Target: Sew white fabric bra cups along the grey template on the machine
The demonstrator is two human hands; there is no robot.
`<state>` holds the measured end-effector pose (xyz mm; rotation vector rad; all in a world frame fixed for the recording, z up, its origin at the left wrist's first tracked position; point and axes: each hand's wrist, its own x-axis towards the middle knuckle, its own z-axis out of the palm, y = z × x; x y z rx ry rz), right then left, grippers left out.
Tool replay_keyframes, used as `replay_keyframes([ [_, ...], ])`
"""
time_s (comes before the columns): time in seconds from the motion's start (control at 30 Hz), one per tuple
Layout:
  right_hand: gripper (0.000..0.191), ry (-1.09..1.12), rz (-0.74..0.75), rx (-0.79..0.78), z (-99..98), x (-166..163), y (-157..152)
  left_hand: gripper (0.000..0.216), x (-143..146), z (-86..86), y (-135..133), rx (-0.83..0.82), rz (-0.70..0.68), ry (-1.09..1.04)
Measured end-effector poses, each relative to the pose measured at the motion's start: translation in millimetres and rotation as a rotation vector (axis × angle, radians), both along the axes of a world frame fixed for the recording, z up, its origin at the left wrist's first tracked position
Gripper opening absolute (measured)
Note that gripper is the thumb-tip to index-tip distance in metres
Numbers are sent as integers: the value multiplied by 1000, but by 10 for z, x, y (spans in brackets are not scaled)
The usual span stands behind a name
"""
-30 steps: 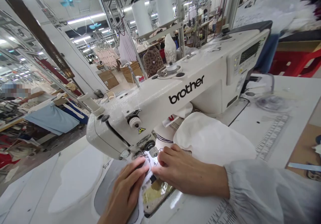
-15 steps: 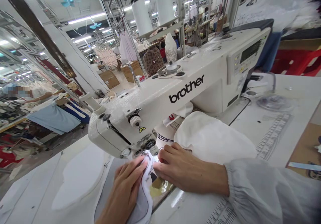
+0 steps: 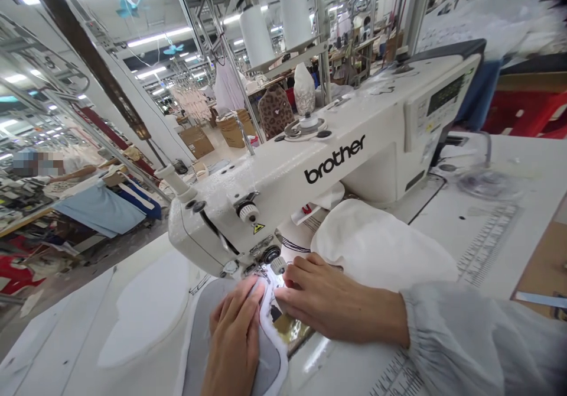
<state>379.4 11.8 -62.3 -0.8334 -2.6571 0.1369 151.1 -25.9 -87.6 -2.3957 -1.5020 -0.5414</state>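
Note:
A grey fabric piece with a white fluffy edge (image 3: 278,349) lies under the needle area of a white sewing machine (image 3: 287,168). My left hand (image 3: 237,325) rests flat on the grey side, fingers stretched towards the presser foot (image 3: 262,273). On the other side of the edge, my right hand (image 3: 328,295) is closed, thumb and fingertips drawn together close to the foot. Whatever those fingertips hold is hidden. A bright lamp glow whitens the spot between both hands.
White cut pieces lie on the table at left (image 3: 146,307), and a puffy white cloth (image 3: 376,242) sits behind my right hand. Thread cones (image 3: 257,35) stand above the machine. A ruler scale (image 3: 487,242) marks the right tabletop. Another person works at far left.
The lower part of the fabric piece has swung to the right, and my left hand has shifted right with it. My right hand keeps its place by the foot. The view has tilted slightly.

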Motion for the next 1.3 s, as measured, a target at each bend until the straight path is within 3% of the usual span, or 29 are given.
replay_keyframes([
  [0.27,20,0,0,8,0,3,-16,36,-21,-20,6,43,7,105],
  [0.53,19,27,-1,20,-7,4,-14,39,-177,174,107,-121,-118,125],
  [0.87,27,117,43,8,-33,26,-31,36,337,-110,-171,27,295,-85],
  [1.13,24,69,34,-23,2,71,-63,35,526,-19,-216,93,387,33],
  [1.3,20,129,-67,-227,31,119,-155,35,557,-44,-220,80,404,9],
])
